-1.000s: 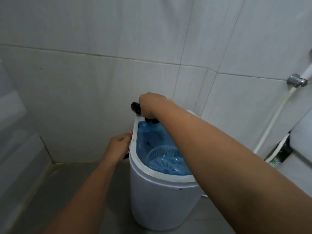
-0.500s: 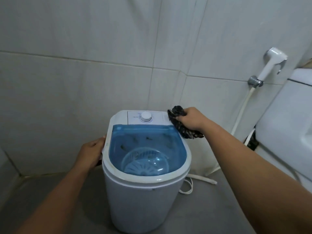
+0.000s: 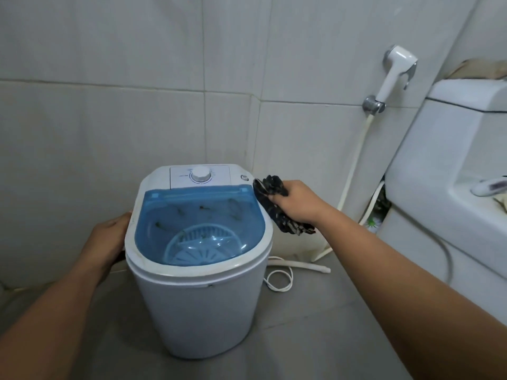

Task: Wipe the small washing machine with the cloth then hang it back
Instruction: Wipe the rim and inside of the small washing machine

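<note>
The small white washing machine (image 3: 203, 311) stands on the grey floor in the corner, with a blue see-through lid and a white dial at its back. My left hand (image 3: 108, 238) grips a dark handle on its left side, just under the rim. My right hand (image 3: 297, 205) is closed around a bunched dark patterned cloth (image 3: 274, 201). The cloth presses against the machine's right rim near the back corner, and its tail hangs down below my wrist.
A white toilet cistern (image 3: 450, 165) and seat fill the right side. A white bidet sprayer (image 3: 395, 69) hangs on the tiled wall, its hose running down to the floor. A white drain hose and a coiled cord (image 3: 279, 278) lie behind the machine on the right.
My right hand has carried the cloth from the machine's back left corner across to its right rim. The view has swung right, so the toilet and sprayer show. The left hand kept its grip.
</note>
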A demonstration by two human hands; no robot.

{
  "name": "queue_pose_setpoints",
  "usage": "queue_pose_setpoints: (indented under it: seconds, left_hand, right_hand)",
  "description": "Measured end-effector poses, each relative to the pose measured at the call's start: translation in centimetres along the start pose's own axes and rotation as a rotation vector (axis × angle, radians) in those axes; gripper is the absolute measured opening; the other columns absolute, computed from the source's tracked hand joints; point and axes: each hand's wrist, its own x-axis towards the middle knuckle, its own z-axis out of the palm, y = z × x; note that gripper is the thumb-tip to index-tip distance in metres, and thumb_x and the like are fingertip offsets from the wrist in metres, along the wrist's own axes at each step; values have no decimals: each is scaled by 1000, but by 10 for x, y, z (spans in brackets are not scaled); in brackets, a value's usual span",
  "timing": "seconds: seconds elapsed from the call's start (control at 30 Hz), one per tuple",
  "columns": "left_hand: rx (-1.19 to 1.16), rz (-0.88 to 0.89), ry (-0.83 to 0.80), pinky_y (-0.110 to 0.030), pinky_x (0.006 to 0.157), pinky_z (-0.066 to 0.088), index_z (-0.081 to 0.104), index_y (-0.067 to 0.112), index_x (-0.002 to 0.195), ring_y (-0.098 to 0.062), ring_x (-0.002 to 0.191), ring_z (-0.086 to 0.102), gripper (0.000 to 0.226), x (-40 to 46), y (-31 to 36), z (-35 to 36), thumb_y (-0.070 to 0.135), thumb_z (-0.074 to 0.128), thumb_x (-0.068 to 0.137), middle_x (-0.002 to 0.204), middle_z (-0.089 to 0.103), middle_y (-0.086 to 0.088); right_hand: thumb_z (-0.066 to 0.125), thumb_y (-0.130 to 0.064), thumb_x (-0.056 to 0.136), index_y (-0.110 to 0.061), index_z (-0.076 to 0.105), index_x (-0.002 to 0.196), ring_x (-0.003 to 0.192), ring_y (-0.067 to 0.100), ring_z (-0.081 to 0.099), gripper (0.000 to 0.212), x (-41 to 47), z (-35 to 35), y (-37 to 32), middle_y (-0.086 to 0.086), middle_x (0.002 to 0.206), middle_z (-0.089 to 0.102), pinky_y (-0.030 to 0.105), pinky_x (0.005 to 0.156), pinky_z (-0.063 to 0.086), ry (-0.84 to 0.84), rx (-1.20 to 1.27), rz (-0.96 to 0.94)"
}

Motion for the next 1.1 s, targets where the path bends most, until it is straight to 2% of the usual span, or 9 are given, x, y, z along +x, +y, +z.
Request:
queue_pose_setpoints:
  seconds: [0.17,0.3,0.5,0.6,0.7,0.77,0.83,0.97,1.1]
  left_hand:
    - [19,16,-5,-34,72,55,79,18,93,-26,77,72,19,-3,2,1,31,67,99,87,82,-3]
    - [22,13,3,-36,74,56,81,13,105,-30,83,73,24,0,0,-1,32,67,99,97,81,-14]
    - [38,7,-9,-35,72,56,80,16,96,-30,79,73,23,-2,0,0,31,64,101,82,82,-6]
    - [39,-4,0,-35,71,55,80,16,94,-29,78,73,22,-2,3,1,29,64,101,73,81,-1]
    - [28,-7,-3,-34,69,55,80,14,95,-29,78,73,23,-3,4,1,30,64,100,71,81,0]
    - [20,-9,-3,-35,71,56,80,13,97,-29,80,74,25,-2,5,0,33,66,100,73,81,-2]
    - [25,-15,-16,-36,72,56,80,14,98,-29,82,75,25,-3,5,1,34,66,100,76,82,-2]
    - [23,-10,-11,-36,71,57,81,14,100,-30,83,76,27,-5,5,1,37,66,100,82,83,-5]
    - [54,-23,-10,-40,77,60,80,14,96,-31,83,76,27,-4,4,-1,36,65,99,79,82,-4]
  right_hand:
    - [56,-17,99,-11,66,90,93,28,65,15,35,18,-5,8,94,70,35,84,50,93,110,30]
    - [56,-18,100,-9,68,99,93,26,66,15,33,24,2,8,97,71,30,77,47,137,209,53]
    - [60,-17,100,-8,71,111,93,16,70,18,-18,27,17,4,102,76,24,80,53,149,362,42]
    - [63,-14,99,-10,72,108,87,10,70,13,-35,24,20,1,98,76,17,75,54,130,344,33]
    - [64,-14,97,-8,73,100,90,19,71,12,-17,17,11,6,95,77,31,83,55,116,260,33]
    - [63,-14,96,-1,73,98,94,26,71,16,7,16,3,12,98,76,36,86,54,123,255,72]
    - [61,-13,96,1,72,101,95,30,70,19,31,19,-1,14,99,74,37,87,55,130,312,135]
    - [60,-16,98,-7,70,106,100,30,68,15,53,29,2,12,104,72,36,89,54,132,408,198]
    - [60,-18,99,-7,71,104,95,24,67,16,36,26,5,9,103,73,32,84,53,142,294,100]
